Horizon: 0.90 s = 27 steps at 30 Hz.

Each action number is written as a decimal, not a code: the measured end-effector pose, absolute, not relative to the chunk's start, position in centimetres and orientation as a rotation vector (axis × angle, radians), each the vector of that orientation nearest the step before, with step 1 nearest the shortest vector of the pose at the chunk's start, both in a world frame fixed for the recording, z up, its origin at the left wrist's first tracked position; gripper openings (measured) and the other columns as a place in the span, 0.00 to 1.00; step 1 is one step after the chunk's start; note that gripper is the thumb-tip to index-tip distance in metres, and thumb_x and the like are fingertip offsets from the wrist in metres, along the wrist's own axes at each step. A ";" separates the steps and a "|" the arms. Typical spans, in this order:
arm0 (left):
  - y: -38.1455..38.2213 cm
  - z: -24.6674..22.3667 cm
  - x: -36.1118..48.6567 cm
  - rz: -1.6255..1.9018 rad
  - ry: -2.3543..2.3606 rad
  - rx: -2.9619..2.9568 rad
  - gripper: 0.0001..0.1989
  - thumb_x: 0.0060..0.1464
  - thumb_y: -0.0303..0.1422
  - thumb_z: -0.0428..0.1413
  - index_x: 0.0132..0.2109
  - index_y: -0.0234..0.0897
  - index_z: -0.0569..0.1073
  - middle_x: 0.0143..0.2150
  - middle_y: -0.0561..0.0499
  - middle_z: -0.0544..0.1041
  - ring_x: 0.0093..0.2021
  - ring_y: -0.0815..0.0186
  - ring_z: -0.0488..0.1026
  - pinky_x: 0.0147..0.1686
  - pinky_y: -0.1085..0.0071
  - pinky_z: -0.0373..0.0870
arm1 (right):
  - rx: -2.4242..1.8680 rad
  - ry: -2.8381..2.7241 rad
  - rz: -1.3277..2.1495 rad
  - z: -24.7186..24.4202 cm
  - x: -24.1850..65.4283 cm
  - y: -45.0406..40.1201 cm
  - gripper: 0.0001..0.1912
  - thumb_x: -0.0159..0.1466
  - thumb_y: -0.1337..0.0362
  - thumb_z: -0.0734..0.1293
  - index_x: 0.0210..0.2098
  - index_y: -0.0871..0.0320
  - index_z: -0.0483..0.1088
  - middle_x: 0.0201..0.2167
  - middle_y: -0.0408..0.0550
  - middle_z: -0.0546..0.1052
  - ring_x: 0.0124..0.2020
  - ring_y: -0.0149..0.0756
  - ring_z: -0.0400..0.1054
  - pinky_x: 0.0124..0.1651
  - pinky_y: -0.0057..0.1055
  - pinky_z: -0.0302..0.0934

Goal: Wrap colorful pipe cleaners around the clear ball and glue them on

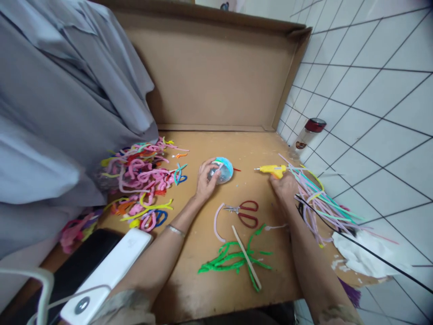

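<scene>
L hand (204, 180), near ctr of frame, pinches the bowl (228, 169) btw thumb and fingers, on its left side; the bowl looks clear, w/ blue at the rim. A pale bit seems to be at the thumb, but I can't tell if it is held. R hand (284, 186), right of ctr, is wrapped round the handle of the gun (272, 170); the trigger is hidden, so I can't tell if it is pressed. The nozzle (257, 169) points left to the bowl, well apart from it.

Main risk, I think: a burn. Heat can't be seen, but if the nozzle is hot and comes to the bowl, the L fingers are very near. The bowl is prob. light and round, so it could roll if the pinch gets loose, or bend if it is too hard. A drip could fall on the table (189, 289) or catch the red bit (237, 170), which lies just right of the bowl.

The cord (365, 246), lower right of frame, passes over the strips (313, 203) and the tissue (363, 253); it could snag and drag them. The scissors (248, 214), below ctr, lie btw both forearms, so a low sleeve or wrist may knock them.
</scene>
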State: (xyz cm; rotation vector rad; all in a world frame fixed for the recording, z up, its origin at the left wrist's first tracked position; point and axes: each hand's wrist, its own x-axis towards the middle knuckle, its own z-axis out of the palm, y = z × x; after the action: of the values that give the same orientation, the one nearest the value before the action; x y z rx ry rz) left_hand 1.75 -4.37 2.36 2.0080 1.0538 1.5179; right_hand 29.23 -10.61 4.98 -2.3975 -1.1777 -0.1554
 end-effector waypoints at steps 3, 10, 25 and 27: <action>-4.5 2.3 2.0 1.500 1.074 1.979 0.12 0.62 0.41 0.51 0.42 0.38 0.72 0.61 0.39 0.70 0.62 0.57 0.67 0.63 0.54 0.61 | -2.271 -1.051 -0.154 6.3 27.7 -10.1 0.26 0.60 0.55 0.63 0.51 0.68 0.67 0.43 0.65 0.77 0.46 0.56 0.73 0.46 0.43 0.65; -4.5 1.7 2.2 1.602 0.989 1.952 0.14 0.62 0.44 0.51 0.39 0.37 0.72 0.60 0.38 0.70 0.61 0.56 0.67 0.62 0.53 0.63 | -2.007 -1.177 -0.167 9.9 23.6 -7.7 0.22 0.57 0.55 0.64 0.45 0.64 0.69 0.37 0.60 0.78 0.40 0.52 0.73 0.42 0.40 0.64; -4.0 1.0 2.3 1.738 0.854 2.126 0.10 0.63 0.38 0.54 0.41 0.36 0.75 0.57 0.39 0.71 0.58 0.58 0.71 0.57 0.54 0.70 | -1.877 -1.455 -0.366 8.0 23.2 -8.1 0.18 0.56 0.56 0.62 0.41 0.62 0.71 0.31 0.58 0.79 0.32 0.49 0.73 0.34 0.36 0.61; -3.9 0.9 2.3 1.760 0.831 2.123 0.09 0.63 0.37 0.55 0.41 0.36 0.75 0.57 0.39 0.71 0.57 0.58 0.71 0.56 0.54 0.71 | -1.903 -1.492 -0.353 7.9 23.5 -8.3 0.18 0.56 0.57 0.62 0.41 0.62 0.72 0.32 0.59 0.79 0.32 0.49 0.73 0.35 0.36 0.61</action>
State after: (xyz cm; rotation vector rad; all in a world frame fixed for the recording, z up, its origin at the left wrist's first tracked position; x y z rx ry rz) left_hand 2.30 -3.92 0.95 2.1225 0.8310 1.7602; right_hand 23.45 -8.25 7.85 -1.9028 -1.4915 -0.3528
